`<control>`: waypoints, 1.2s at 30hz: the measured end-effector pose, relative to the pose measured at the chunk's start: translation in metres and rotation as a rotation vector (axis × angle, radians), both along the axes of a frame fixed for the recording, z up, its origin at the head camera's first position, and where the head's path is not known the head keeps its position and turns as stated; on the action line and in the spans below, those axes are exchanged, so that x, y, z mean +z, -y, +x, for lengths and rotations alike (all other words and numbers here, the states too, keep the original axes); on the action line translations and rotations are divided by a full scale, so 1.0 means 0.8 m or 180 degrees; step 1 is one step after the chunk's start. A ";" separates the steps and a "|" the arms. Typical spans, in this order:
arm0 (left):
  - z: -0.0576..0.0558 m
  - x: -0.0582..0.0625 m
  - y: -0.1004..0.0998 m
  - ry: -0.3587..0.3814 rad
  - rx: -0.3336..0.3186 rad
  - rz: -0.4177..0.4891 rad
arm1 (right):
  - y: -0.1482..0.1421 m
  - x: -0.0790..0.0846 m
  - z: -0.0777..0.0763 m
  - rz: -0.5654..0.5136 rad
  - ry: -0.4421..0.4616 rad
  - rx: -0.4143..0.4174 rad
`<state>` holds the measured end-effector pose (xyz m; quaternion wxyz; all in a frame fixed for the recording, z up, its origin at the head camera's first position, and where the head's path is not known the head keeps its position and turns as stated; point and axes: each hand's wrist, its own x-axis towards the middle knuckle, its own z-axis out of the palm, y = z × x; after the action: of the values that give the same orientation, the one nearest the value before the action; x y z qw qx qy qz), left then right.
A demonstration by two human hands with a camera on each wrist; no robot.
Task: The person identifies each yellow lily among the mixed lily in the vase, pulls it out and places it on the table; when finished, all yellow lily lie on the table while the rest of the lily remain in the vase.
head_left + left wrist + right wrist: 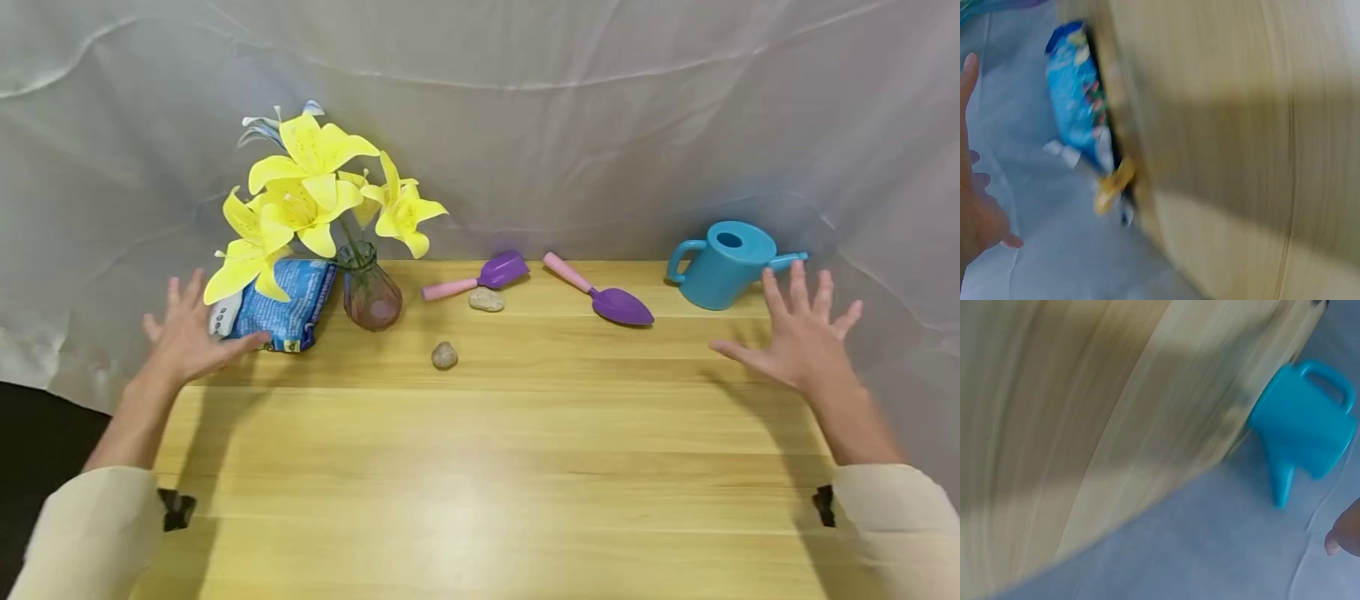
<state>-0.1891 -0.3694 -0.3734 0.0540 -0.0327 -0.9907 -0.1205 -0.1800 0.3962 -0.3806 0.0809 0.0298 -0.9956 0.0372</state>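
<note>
My left hand (191, 337) is raised at the left with fingers spread, holding nothing. Its thumb overlaps the lower edge of a blue bag (288, 296) in the head view. On the right, my right hand (806, 337) is likewise spread and bare, just in front of the spout of a blue watering can (727, 265). In the left wrist view the bag (1075, 94) lies beyond the hand, at the table's edge. The watering can (1304, 422) shows whole in the right wrist view, with only a fingertip-sized part of the hand at the right border.
Beside the bag stands a glass vase (372, 296) with yellow lilies (307, 187). Along the back lie a purple scoop (502, 269), a purple trowel (621, 307), a pale stone (486, 300) and a grey-brown stone (444, 356). Grey cloth (540, 150) hangs behind the wooden table (487, 467).
</note>
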 end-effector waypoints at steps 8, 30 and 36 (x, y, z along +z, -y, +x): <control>-0.044 -0.037 -0.061 0.0034 -0.0361 0.0902 | 0.124 0.000 -0.036 -0.0730 -0.0170 0.0476; -0.101 -0.050 -0.131 0.0618 -0.0546 0.2514 | 0.382 -0.029 -0.089 -0.2968 0.0196 0.1463; -0.098 -0.062 -0.139 0.0475 -0.0555 0.2356 | 0.444 -0.018 -0.084 -0.3868 0.0256 0.1624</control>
<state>-0.2673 -0.2583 -0.4228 -0.0205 -0.0862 -0.8750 -0.4760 -0.2472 0.0408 -0.3954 0.0348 0.2124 -0.7614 0.6115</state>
